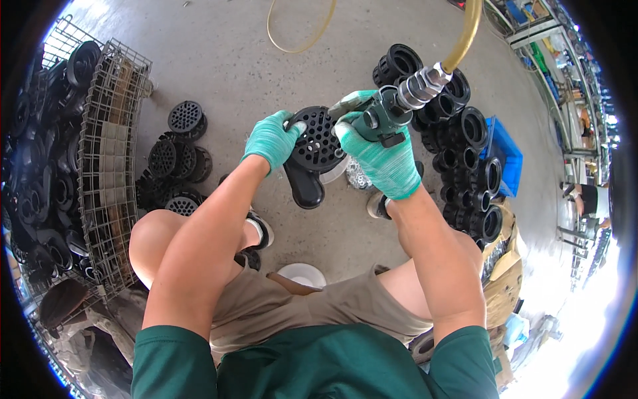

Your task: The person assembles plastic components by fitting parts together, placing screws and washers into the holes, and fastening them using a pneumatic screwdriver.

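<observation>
My left hand point(271, 141), in a green glove, grips the left edge of a black perforated round cover point(316, 143), with the thumb on its top face. Below the cover sticks out a rounded black plastic body point(307, 189). My right hand point(384, 159), gloved alike, is wrapped round a dark green air tool point(384, 114). From its metal coupling point(422, 86) a yellow hose point(464, 33) runs upward. The tool's front end lies near the cover's right side; its tip is hidden by my fingers. Small shiny metal pieces point(359, 174) lie beneath my right hand.
Several black perforated covers point(176, 156) are piled on the floor at left, beside a wire cage point(113, 153) of black parts. Black ringed fittings point(468, 166) stand in rows at right, next to a blue bin point(503, 156). A white bowl point(302, 272) sits between my legs.
</observation>
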`<state>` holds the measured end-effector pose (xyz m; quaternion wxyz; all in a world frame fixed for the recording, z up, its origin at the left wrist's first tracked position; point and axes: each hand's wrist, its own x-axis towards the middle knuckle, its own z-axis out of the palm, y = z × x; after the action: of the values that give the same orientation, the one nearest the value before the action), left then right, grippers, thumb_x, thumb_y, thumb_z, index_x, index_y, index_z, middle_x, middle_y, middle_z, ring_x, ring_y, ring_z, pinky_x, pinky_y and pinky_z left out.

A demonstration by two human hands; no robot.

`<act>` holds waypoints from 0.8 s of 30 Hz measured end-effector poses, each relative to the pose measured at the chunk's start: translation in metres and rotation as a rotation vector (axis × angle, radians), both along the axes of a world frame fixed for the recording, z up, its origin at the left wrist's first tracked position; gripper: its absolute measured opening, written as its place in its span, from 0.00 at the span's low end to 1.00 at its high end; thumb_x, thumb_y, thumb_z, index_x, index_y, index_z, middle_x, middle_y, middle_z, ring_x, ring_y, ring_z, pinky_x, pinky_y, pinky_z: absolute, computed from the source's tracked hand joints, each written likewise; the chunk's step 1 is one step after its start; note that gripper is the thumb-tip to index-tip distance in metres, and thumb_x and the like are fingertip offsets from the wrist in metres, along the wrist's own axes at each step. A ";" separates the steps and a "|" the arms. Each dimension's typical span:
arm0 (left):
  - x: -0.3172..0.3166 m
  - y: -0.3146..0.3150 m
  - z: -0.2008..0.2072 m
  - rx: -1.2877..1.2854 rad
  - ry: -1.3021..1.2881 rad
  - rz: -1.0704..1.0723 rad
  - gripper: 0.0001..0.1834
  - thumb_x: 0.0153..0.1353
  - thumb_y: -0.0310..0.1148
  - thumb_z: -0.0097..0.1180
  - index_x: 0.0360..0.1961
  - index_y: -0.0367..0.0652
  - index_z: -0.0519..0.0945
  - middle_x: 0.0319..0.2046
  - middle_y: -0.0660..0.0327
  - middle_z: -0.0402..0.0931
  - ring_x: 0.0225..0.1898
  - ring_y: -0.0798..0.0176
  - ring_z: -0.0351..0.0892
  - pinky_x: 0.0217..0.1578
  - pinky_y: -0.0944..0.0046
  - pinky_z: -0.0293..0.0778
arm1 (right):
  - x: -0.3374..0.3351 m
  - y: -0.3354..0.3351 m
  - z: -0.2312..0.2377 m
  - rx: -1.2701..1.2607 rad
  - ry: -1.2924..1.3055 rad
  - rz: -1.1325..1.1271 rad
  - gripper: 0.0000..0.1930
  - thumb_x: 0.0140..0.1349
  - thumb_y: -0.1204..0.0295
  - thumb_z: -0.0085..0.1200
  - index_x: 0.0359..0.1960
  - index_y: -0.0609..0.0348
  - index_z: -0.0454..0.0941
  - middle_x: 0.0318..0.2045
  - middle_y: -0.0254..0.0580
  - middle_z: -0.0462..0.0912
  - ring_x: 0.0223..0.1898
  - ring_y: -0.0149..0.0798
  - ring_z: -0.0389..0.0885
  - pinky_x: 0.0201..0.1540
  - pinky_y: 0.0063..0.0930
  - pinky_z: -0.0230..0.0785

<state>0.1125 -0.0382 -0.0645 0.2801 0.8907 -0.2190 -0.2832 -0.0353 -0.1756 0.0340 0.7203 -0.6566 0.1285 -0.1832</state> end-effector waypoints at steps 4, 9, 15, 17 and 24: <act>0.011 0.007 -0.029 -0.178 0.127 0.001 0.21 0.70 0.38 0.57 0.59 0.37 0.78 0.47 0.50 0.85 0.46 0.58 0.82 0.52 0.60 0.75 | 0.000 -0.001 -0.003 0.042 0.048 -0.026 0.20 0.60 0.80 0.64 0.54 0.58 0.77 0.42 0.34 0.84 0.43 0.26 0.80 0.49 0.25 0.77; 0.008 0.008 -0.027 -0.364 0.383 0.037 0.21 0.73 0.34 0.53 0.63 0.35 0.75 0.49 0.58 0.82 0.49 0.66 0.77 0.56 0.64 0.71 | -0.008 -0.006 0.022 0.062 0.256 0.067 0.24 0.60 0.78 0.66 0.59 0.58 0.76 0.41 0.32 0.84 0.42 0.26 0.81 0.51 0.26 0.76; 0.002 0.012 -0.041 -0.348 0.263 0.075 0.21 0.73 0.35 0.53 0.62 0.35 0.76 0.49 0.53 0.83 0.48 0.62 0.80 0.55 0.62 0.73 | -0.010 -0.006 0.021 -0.040 0.258 0.093 0.24 0.59 0.78 0.66 0.59 0.56 0.77 0.38 0.29 0.84 0.39 0.23 0.80 0.48 0.25 0.76; 0.000 0.013 -0.042 -0.352 0.205 0.075 0.21 0.72 0.36 0.53 0.61 0.35 0.77 0.50 0.48 0.84 0.47 0.57 0.84 0.53 0.60 0.75 | -0.010 -0.007 0.023 -0.018 0.263 0.100 0.24 0.59 0.79 0.66 0.59 0.56 0.76 0.41 0.31 0.85 0.43 0.26 0.80 0.53 0.27 0.74; -0.005 0.013 -0.028 -0.310 0.244 0.074 0.22 0.74 0.36 0.51 0.62 0.33 0.74 0.51 0.53 0.82 0.51 0.62 0.79 0.57 0.63 0.71 | -0.013 -0.017 0.023 0.097 0.134 0.013 0.23 0.58 0.83 0.65 0.56 0.61 0.76 0.41 0.32 0.85 0.44 0.25 0.81 0.52 0.25 0.75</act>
<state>0.1075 -0.0248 -0.0928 0.4487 0.8034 -0.1915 -0.3415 -0.0485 -0.1928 0.0572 0.7423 -0.6324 0.1809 -0.1279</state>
